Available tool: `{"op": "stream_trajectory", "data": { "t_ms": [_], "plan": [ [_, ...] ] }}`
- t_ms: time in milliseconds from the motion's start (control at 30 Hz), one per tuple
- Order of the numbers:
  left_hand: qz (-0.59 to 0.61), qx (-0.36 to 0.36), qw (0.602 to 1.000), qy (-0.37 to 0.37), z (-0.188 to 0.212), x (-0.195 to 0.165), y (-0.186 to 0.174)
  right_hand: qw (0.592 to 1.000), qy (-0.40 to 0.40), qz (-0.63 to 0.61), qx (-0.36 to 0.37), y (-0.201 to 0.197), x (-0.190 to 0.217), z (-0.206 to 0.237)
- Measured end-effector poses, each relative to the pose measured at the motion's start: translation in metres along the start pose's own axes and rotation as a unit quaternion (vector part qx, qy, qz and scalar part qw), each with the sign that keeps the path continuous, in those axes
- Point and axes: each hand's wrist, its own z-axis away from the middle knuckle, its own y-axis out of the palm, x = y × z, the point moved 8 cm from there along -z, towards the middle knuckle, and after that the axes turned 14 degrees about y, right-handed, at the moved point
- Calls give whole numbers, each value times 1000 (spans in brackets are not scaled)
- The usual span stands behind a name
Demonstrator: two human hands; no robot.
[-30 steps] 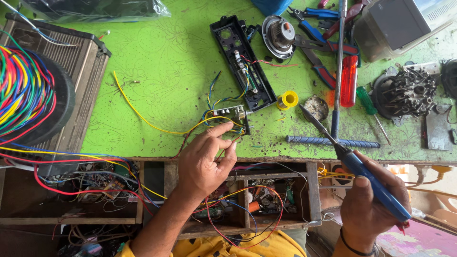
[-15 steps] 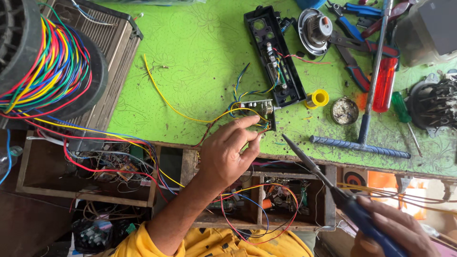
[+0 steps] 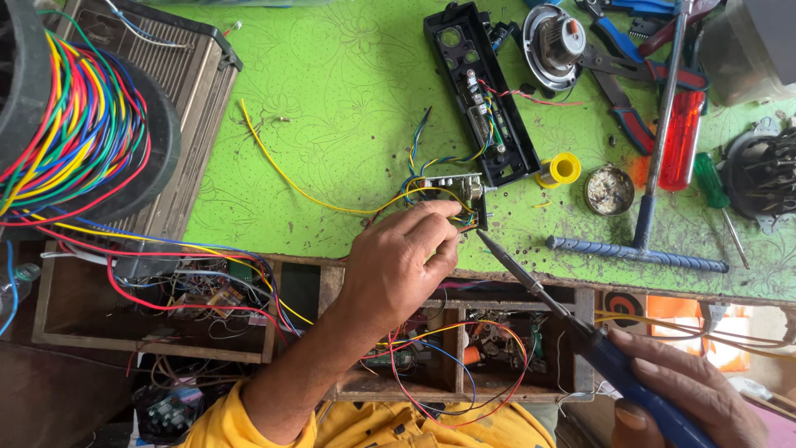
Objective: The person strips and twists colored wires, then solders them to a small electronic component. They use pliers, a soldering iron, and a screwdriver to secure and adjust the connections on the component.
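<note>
My left hand [image 3: 402, 257] pinches a small circuit board [image 3: 448, 192] with coloured wires at the front edge of the green table [image 3: 332, 108]. A long yellow wire [image 3: 282, 170] runs from the board across the table. My right hand [image 3: 692, 398] grips the blue handle of a soldering iron [image 3: 564, 315] at the lower right. The iron's metal tip points up and left and sits right beside the board, next to my left fingers. A black open plastic case [image 3: 481, 91] with parts inside lies just behind the board.
A spool of multicoloured wire [image 3: 75, 133] stands at the left on a metal box. A small yellow solder reel [image 3: 564, 168], a round flux tin [image 3: 609, 189], a red-handled screwdriver [image 3: 676, 116], pliers [image 3: 622, 99] and a small speaker [image 3: 555, 37] lie at the right. Wooden drawers [image 3: 464, 348] full of wires sit below the table edge.
My right hand has brought the soldering iron up and left, so its tip now reaches the board. My left hand keeps its grip on the board. The view has shifted.
</note>
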Motion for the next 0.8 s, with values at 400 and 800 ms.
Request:
{"op": "stream_trajectory", "data": {
  "t_ms": [400, 800],
  "plan": [
    [3, -2, 1000, -1, 3, 4, 2, 983, 70, 9, -170, 14, 59, -18],
    [7, -8, 1000, 2, 4, 4, 2, 984, 55, -5, -167, 17, 58, -19]
  ]
}}
